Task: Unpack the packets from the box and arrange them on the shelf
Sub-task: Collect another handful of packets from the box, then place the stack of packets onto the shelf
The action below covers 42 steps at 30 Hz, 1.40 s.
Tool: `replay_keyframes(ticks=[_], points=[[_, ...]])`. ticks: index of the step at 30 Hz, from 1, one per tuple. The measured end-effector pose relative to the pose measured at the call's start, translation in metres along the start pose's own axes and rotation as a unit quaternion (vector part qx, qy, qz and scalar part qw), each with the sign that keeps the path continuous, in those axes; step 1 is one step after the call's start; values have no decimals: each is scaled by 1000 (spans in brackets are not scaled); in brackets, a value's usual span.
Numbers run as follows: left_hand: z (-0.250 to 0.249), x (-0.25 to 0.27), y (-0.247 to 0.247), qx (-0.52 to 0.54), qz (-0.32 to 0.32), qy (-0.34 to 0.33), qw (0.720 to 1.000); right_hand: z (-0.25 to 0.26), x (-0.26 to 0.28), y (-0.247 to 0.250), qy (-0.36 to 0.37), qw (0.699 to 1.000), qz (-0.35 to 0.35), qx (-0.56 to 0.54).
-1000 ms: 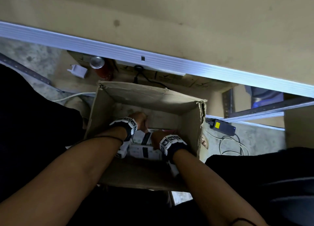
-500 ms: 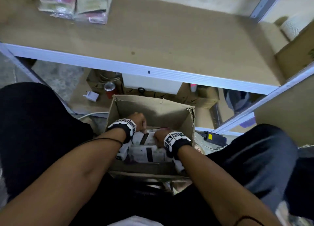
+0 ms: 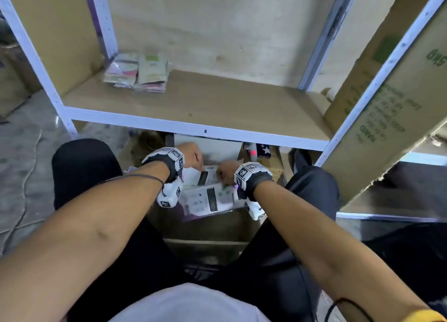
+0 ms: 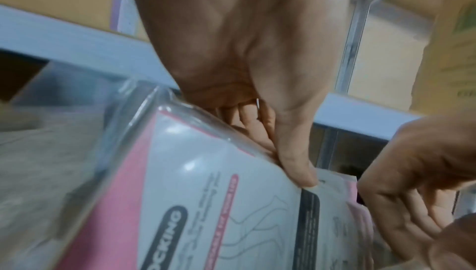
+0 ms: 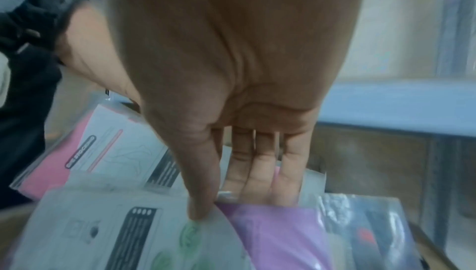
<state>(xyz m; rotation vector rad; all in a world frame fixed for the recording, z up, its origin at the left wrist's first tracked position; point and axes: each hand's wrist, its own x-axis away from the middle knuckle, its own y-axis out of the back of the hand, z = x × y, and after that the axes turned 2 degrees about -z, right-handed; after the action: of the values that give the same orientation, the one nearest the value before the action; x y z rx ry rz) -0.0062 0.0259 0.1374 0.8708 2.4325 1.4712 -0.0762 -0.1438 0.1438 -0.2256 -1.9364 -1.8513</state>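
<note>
Evidently both hands' fingers were clamped on packets, left hand (image 3: 191, 155) on the pink packet (image 4: 206, 203), right hand (image 3: 226, 172) on the purple packet (image 5: 278, 233), probably readying them for the shelf (image 3: 217, 101)

The right hand (image 5: 231, 83) pinches a purple packet (image 5: 278, 233) between thumb and fingers (image 5: 260, 172).

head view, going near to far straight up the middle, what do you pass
white shirt → brown cardboard box near wall → white printed plastic packet → white metal shelf front rail → bare wooden shelf board → beige back wall
</note>
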Motion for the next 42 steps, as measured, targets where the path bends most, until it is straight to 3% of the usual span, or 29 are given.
replay_keyframes(ticks=[8, 17, 24, 30, 33, 38, 42], points=[[-47, 21, 96, -19, -48, -33, 998, -4, 47, 79, 19, 993, -114, 0], [-80, 28, 191, 29, -138, -69, 988, -43, 77, 151, 42, 976, -214, -18], [-47, -3, 228, 116, -243, -43, 962, -94, 71, 173, 24, 949, -302, -84], [6, -38, 225, 251, -302, 7, 920, -137, 43, 160, -7, 909, -318, -269], [24, -52, 221, 296, -301, 46, 905, -147, 25, 151, -6, 870, -315, -379], [46, -80, 211, 357, -323, 124, 868, -142, -18, 149, -14, 754, -317, -575], [65, -98, 211, 351, -326, 182, 859, -121, -62, 165, -4, 689, -292, -663]])
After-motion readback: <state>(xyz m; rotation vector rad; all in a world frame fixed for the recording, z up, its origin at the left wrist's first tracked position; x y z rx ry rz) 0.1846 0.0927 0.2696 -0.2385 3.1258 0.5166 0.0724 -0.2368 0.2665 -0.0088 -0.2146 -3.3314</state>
